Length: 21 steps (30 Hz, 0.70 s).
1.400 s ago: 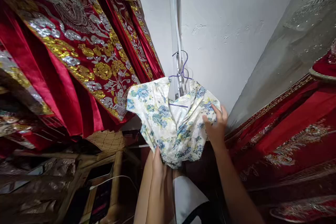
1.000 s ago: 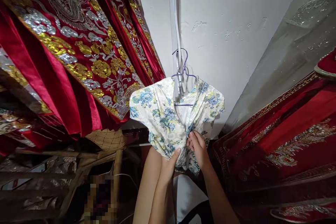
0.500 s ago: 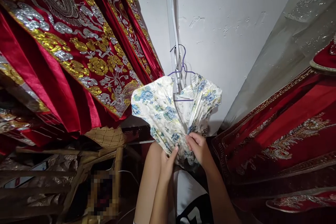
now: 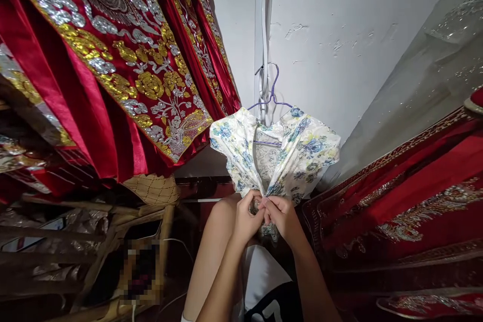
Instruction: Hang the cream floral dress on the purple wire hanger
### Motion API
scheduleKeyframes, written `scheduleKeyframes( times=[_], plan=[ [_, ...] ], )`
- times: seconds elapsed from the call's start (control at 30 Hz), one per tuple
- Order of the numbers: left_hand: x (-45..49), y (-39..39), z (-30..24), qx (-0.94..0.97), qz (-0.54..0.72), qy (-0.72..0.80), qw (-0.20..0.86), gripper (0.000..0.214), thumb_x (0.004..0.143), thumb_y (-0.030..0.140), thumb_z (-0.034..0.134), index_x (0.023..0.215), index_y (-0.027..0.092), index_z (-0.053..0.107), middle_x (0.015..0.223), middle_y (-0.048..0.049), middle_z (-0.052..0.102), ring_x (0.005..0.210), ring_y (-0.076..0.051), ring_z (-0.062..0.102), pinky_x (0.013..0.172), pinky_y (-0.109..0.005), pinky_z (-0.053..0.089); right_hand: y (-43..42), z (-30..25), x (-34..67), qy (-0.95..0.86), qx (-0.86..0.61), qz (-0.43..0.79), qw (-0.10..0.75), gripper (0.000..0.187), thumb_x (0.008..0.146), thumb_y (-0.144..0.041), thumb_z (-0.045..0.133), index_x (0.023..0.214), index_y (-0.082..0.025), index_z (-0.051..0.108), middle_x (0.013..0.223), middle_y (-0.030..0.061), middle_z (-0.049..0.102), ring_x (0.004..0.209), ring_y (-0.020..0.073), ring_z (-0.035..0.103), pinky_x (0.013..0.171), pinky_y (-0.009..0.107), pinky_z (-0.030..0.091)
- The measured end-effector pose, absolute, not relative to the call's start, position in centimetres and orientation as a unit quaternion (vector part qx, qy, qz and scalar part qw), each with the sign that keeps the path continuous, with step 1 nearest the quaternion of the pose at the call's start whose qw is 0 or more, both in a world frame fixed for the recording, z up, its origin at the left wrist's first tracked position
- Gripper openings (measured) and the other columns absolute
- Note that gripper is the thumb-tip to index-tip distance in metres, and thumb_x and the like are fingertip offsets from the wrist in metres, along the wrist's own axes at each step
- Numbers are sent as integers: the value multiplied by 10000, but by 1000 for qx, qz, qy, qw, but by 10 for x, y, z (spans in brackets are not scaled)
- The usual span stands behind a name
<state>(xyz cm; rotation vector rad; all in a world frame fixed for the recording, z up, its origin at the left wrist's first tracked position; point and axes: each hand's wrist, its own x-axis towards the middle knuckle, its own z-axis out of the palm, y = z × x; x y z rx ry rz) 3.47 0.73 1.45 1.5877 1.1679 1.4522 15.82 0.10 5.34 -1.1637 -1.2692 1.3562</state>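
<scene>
The left hand and, just beside it, the right hand are pinched narrow on the floral top at its lower front, the garment hanging from a purple hanger against the white wall. In this inspector's judgement, the front edges are best kept level and lightly tensioned, avoiding puckering or drag. Clearance at left is tight beside the red sequinned cloth, contact undetermined; more room shows at right, before the beaded red garment.
</scene>
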Motion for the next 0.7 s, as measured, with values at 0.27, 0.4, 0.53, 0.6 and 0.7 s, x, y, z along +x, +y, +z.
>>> scheduleKeyframes(
  times=[0.27,0.4,0.53,0.6,0.7],
  plan=[
    [68,5,-1,559,571,496,341,70,761,179,580,762,217,521,654,36,519,614,-137,499,626,-252,403,79,121,185,-486,-453,519,538,385,767,-535,754,667,-166,704,439,-34,517,399,75,344,422,245,266],
    [80,11,-12,582,549,501,329,95,777,181,576,745,221,496,660,30,487,612,-141,475,616,-260,380,126,177,185,-479,-381,497,615,326,810,-440,778,694,-145,701,514,-25,555,420,54,346,398,213,227],
    [74,22,-6,648,496,445,368,83,853,192,554,772,207,556,718,-8,591,680,-163,560,664,-271,431,131,191,192,-457,-349,514,636,268,870,-373,739,740,-142,697,516,-34,538,425,53,380,392,194,223],
    [62,33,19,683,487,410,360,99,906,199,542,845,196,619,828,-45,675,790,-187,633,742,-288,475,122,186,195,-475,-344,513,628,263,873,-380,730,747,-152,695,517,-33,547,429,60,406,400,195,253],
    [42,57,82,683,563,384,264,168,984,269,556,1100,191,647,921,-58,709,853,-187,661,800,-297,500,108,184,194,-514,-347,484,618,275,879,-363,704,694,-162,674,493,-25,556,424,68,423,421,202,288]
  ],
)
